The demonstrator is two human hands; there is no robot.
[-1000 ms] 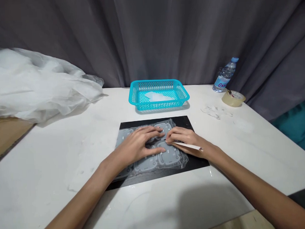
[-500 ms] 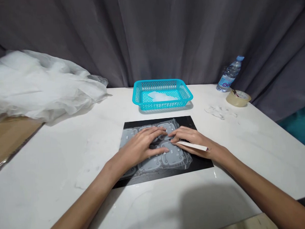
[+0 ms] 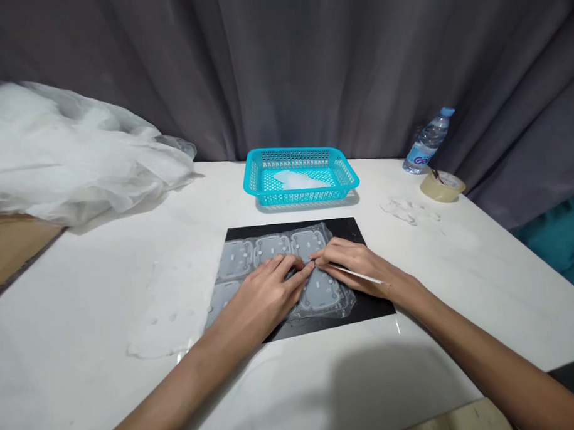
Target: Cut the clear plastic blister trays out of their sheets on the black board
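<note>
A sheet of clear plastic with several rounded grey-looking compartments point(image 3: 272, 248) lies on a black board point(image 3: 360, 304). My left hand point(image 3: 273, 287) rests on the sheet, fingers bent and drawn together. Its index fingertip meets the fingertips of my right hand, and the thumb is hidden. In my right hand point(image 3: 349, 263), a thin flat white stick point(image 3: 359, 275) is pinched between thumb and fingers. The inner end of the stick is at the strip between compartments; the other end points right, along the wrist.
Behind the board stands a turquoise basket point(image 3: 302, 199) with white material point(image 3: 295, 179) inside. Back right are a water bottle point(image 3: 426, 146), a tape roll point(image 3: 442, 186) and white scraps point(image 3: 404, 209). White film point(image 3: 73, 153) is heaped at left beside cardboard point(image 3: 15, 246). Another clear sheet point(image 3: 161, 313) lies left.
My left hand has drawn its fingers in from lying spread and turned toward my right fingertips. The stick has tilted edge-on in my right hand. The view has shifted slightly.
</note>
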